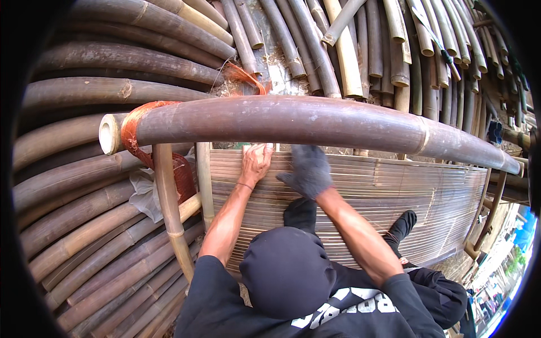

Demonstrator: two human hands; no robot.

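Observation:
Side by side, my hands are at the far edge of a bamboo slat panel (360,203), just below a thick bamboo pole (282,118). My bare left hand (257,162) has its fingers bent over the far slat, closed on it; the pole hides the tips in part. My right hand (308,170), in a grey glove, lies over the slats to the right. Its thumb is spread out to the left, and its far fingers are blurred and partly under the pole. One dark-shod foot (300,214) stands on the slats between my arms.
Orange-red fibre (132,127) wraps the pole's left end, above a bamboo upright (172,214). Stacked bamboo poles (84,242) fill the left side; more cut poles (372,45) lie beyond. Another dark-shod foot (401,226) rests on the panel at right.

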